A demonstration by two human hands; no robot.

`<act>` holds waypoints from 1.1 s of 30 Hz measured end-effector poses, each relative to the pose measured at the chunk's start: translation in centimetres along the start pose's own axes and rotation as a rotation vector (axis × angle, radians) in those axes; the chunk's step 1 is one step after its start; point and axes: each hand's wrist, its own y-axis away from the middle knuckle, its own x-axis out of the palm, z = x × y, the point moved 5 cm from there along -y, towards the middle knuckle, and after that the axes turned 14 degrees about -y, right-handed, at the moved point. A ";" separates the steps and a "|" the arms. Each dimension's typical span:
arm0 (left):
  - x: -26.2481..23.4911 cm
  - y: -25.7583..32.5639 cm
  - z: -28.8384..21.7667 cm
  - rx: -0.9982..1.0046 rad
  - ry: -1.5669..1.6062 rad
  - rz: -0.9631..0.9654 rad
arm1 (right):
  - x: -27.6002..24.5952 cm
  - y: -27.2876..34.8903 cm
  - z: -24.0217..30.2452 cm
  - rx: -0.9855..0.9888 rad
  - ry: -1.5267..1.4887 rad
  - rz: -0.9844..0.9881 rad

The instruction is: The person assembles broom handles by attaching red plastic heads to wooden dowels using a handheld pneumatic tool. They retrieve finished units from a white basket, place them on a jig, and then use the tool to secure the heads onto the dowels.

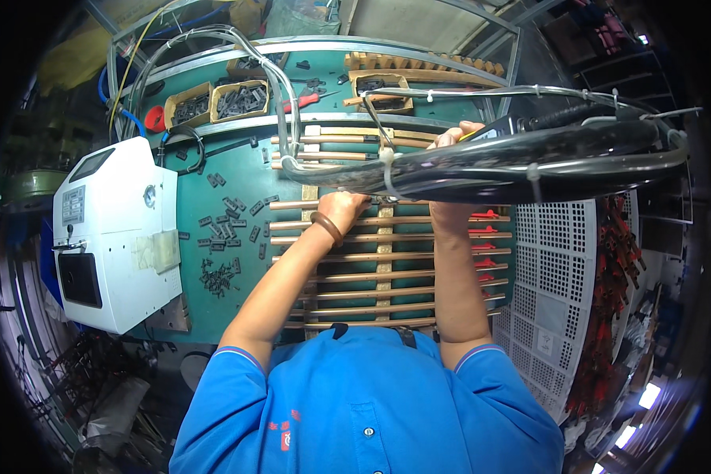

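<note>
Fingers of the left hand curl at the copper-coloured rods; from my remote feed, I can't tell whether they pinch anything. Wooden strips cross under the rods, likely keeping them raised off the green tabletop. At left, a white machine bears a label I can't read. Farther, a cable bundle hides the right hand's grip.

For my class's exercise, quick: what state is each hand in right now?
Left hand: fingers curled at a copper-coloured rod; grip cannot be told.
Right hand: partly hidden behind the black cable bundle; open or closed cannot be told.
</note>
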 end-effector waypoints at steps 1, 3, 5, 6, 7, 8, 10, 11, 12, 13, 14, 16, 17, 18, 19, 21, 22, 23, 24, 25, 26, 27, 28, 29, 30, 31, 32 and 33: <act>-1.1 -0.1 -0.4 0.024 -0.029 -0.091 | -0.2 0.5 -0.3 -0.006 0.058 -0.032; -1.2 -0.1 -0.4 0.021 -0.024 -0.160 | -0.3 1.4 -0.8 -0.012 0.172 -0.092; -1.2 0.0 -0.2 0.008 -0.012 -0.206 | -0.3 1.5 -0.9 -0.007 0.231 -0.059; -0.9 0.0 -0.1 0.026 -0.020 -0.211 | 0.0 1.4 -0.6 -0.005 0.261 -0.042; -0.6 0.1 -0.1 0.043 -0.022 -0.200 | 0.7 0.5 0.0 -0.050 0.230 -0.036; -0.2 0.2 0.0 0.057 -0.031 -0.194 | 0.8 0.5 0.0 -0.056 0.211 -0.062; 0.1 0.0 0.0 0.074 -0.036 -0.184 | 0.7 0.3 -0.1 -0.073 0.176 -0.116; 0.2 -0.1 0.1 0.074 -0.039 -0.185 | 0.6 0.4 -0.2 -0.066 0.185 -0.124; 0.9 -0.1 0.4 0.069 -0.084 -0.154 | 0.7 0.5 -0.2 -0.057 0.191 -0.130; 1.5 0.0 0.6 0.065 -0.102 -0.134 | 0.7 0.5 -0.3 -0.047 0.197 -0.137; 2.1 0.1 0.9 0.062 -0.120 -0.115 | 0.8 0.6 -0.3 -0.038 0.203 -0.143; 1.8 0.1 0.6 0.068 -0.103 -0.111 | 0.8 0.8 -0.3 -0.033 0.239 -0.140; 1.6 0.0 0.5 0.071 -0.095 -0.117 | 0.8 0.8 -0.2 -0.037 0.266 -0.129; 0.4 -0.1 0.1 0.071 -0.092 -0.139 | 1.1 0.9 0.1 -0.051 0.308 -0.096; 0.0 -0.1 -0.1 0.068 -0.076 -0.156 | 1.1 1.1 0.0 -0.029 0.301 -0.099; -0.6 -0.1 -0.4 0.058 -0.034 -0.186 | 0.9 1.4 -0.4 0.048 0.236 -0.142; -0.8 0.1 -0.2 0.040 -0.011 -0.201 | 2.3 1.3 0.2 0.085 0.057 -0.081; 2.6 0.3 1.3 0.006 0.136 -0.195 | 3.7 1.2 0.8 0.132 -0.125 -0.029; 4.1 -0.1 1.7 -0.036 0.308 -0.189 | 4.8 1.1 1.6 0.184 -0.292 0.012; 5.1 0.0 2.2 -0.072 0.399 -0.111 | 4.7 1.3 1.5 0.180 -0.249 -0.009; 5.4 0.2 2.2 -0.003 0.380 -0.140 | 4.3 1.5 1.0 0.211 -0.303 -0.021; 4.9 0.1 1.7 0.066 0.332 -0.156 | 3.1 1.7 0.2 0.241 -0.336 -0.058; 4.5 0.2 1.4 0.086 0.334 -0.132 | 1.2 1.1 -0.9 0.283 -0.388 -0.117; 4.1 0.2 1.2 0.105 0.334 -0.106 | 0.0 1.6 -1.8 0.301 -0.406 -0.159; 4.8 0.2 1.8 0.013 0.479 0.018 | -0.1 2.0 -1.9 0.309 -0.401 -0.184; 5.5 0.2 2.3 -0.099 0.624 0.131 | 0.0 2.2 -2.2 0.325 -0.419 -0.202; 6.2 0.3 2.8 -0.225 0.750 0.226 | 0.3 2.4 -2.1 0.292 -0.359 -0.166; 6.4 0.7 3.0 -0.229 0.653 0.162 | 1.2 2.6 -1.8 0.263 -0.301 -0.128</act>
